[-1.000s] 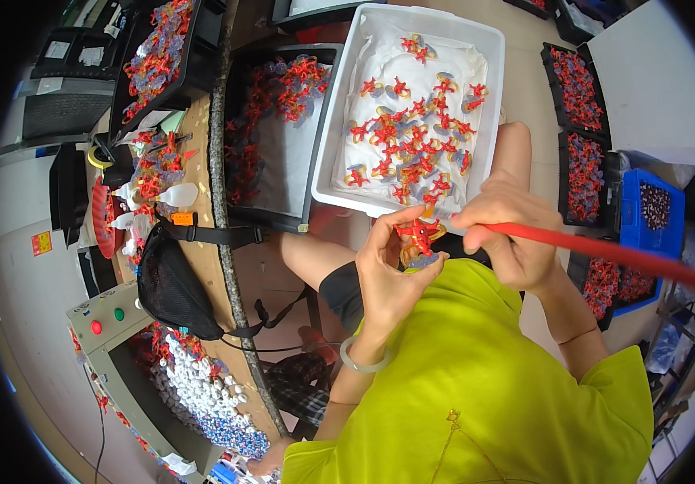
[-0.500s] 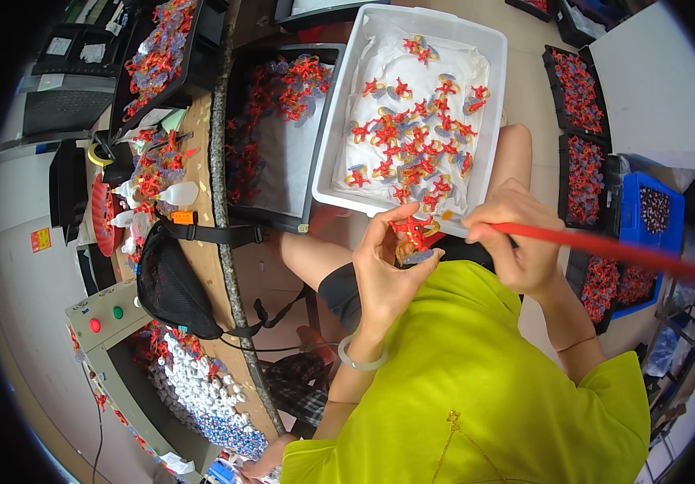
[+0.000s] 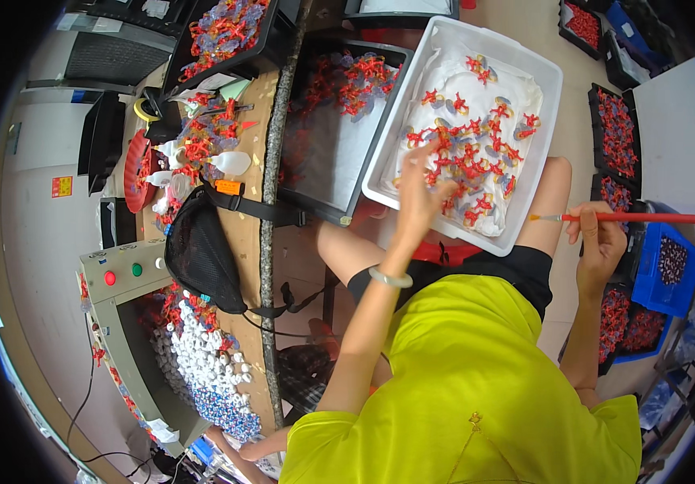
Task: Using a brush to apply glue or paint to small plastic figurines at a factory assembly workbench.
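My left hand (image 3: 421, 194) reaches over the near left part of a white tub (image 3: 375, 181). Its thumb and fingers are spread apart above small red figures (image 3: 484, 161) with yellowish and purple-grey parts; some lie hidden under the fingers. Those figures rest on a white cloth lining (image 3: 525, 101) inside the tub, most of them bunched in the middle. To the right of the tub, my right hand (image 3: 597, 238) grips a red-handled paintbrush (image 3: 646, 218). The brush lies nearly level, with its tan bristles pointing left toward the tub.
Left of the tub, a black tray (image 3: 339, 169) holds more red figures. A workbench (image 3: 250, 177) carries white squeeze bottles (image 3: 231, 164), a black mesh bag (image 3: 202, 250) and a grey machine (image 3: 121, 274). Black trays (image 3: 615, 133) and a blue crate (image 3: 666, 266) stand at right. Another person's arms (image 3: 242, 452) show at lower left.
My left hand has moved up from near my lap, where it held a red figure, into the tub. My right hand has drawn the brush away to the right. The view has shifted.
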A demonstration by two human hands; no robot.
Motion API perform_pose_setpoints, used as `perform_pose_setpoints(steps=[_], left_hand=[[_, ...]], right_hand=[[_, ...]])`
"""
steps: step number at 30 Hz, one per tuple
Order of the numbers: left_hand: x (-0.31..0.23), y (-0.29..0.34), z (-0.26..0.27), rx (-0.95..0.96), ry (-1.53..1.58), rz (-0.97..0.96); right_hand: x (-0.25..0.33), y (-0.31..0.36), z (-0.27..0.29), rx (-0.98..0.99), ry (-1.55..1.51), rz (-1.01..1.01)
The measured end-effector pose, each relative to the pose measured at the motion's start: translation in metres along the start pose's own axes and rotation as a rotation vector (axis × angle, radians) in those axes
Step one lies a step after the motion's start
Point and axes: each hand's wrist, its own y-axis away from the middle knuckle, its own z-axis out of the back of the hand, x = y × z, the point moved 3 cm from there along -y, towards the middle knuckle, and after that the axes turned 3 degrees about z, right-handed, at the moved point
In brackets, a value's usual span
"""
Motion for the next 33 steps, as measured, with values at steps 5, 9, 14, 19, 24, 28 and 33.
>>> perform_pose_setpoints(steps=[5,9,14,19,24,28,33], left_hand=[[0.121,-0.091,0.053,-0.325,-0.196,0.072],[0.21,-0.144,0.057,-0.252,-0.425,0.181],[0.243,-0.167,0.041,-0.251,-0.425,0.282],[0.232,-0.161,0.037,-0.313,-0.404,0.44],[0.157,-0.115,0.063,-0.527,-0.57,0.281],[0.033,-0.056,0.076,-0.456,0.016,0.047],[-0.064,0.03,0.059,-0.222,0.257,0.022]], right_hand=[[-0.006,0.013,0.009,-0.009,0.033,-0.046],[-0.004,0.021,0.01,-0.066,0.022,-0.105],[-0.003,0.032,0.017,-0.081,0.13,-0.147],[-0.005,0.036,0.025,-0.191,0.052,-0.18],[-0.02,0.024,0.01,-0.17,-0.008,-0.201],[-0.006,0.005,-0.026,-0.099,-0.148,-0.133],[0.021,0.001,-0.066,0.06,-0.308,-0.092]])
